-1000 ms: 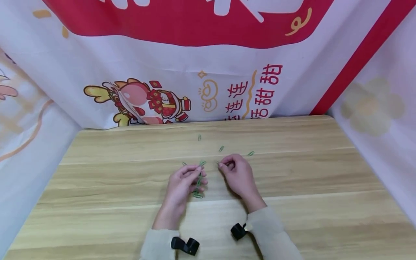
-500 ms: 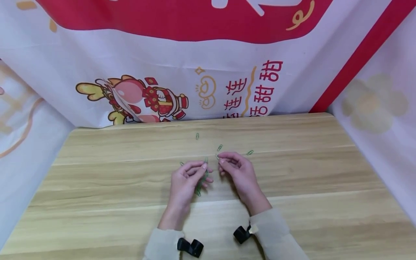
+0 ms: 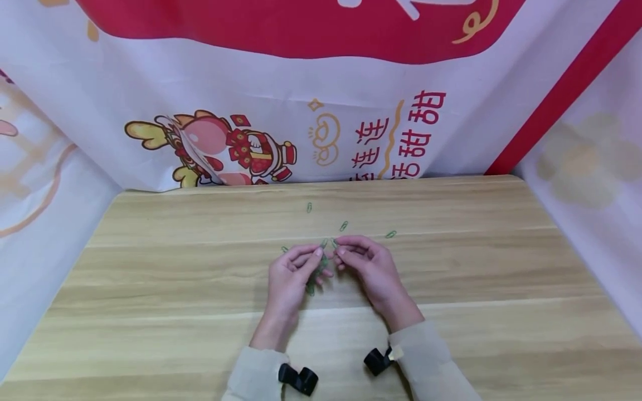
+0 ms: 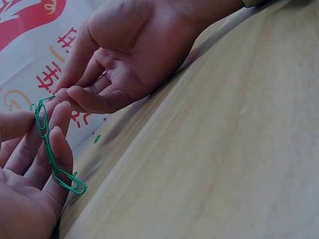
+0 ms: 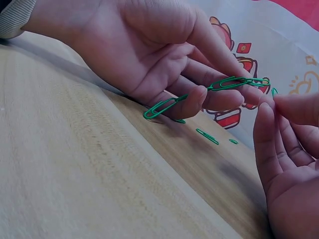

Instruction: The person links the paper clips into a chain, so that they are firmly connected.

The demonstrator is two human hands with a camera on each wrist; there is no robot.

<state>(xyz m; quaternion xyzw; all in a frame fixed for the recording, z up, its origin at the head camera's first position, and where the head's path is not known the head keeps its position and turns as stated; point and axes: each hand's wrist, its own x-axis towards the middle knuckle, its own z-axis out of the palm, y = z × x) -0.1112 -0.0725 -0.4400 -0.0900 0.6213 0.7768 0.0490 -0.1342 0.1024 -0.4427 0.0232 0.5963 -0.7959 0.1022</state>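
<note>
My left hand (image 3: 291,275) pinches the upper end of a chain of linked green paper clips (image 4: 49,147) between thumb and forefinger. The chain hangs down across its other fingers, and its lowest clip dangles past them. Just to the right, my right hand (image 3: 373,275) pinches a single green paper clip (image 5: 274,91) at its fingertips, which hide most of it. In the left wrist view the two hands' fingertips nearly meet. Whether the single clip touches the chain's end clip, I cannot tell.
Loose green paper clips lie on the wooden table: one far back (image 3: 309,208), a paper clip (image 3: 343,226) beyond the hands, a paper clip (image 3: 390,234) to the right, and one (image 3: 284,249) by the left fingers. A printed cloth (image 3: 225,72) hangs behind the table.
The gap between the hands has narrowed, with the left hand shifting right and the chain moving along. The right hand's clip has turned more upright. The head view has shifted slightly.
</note>
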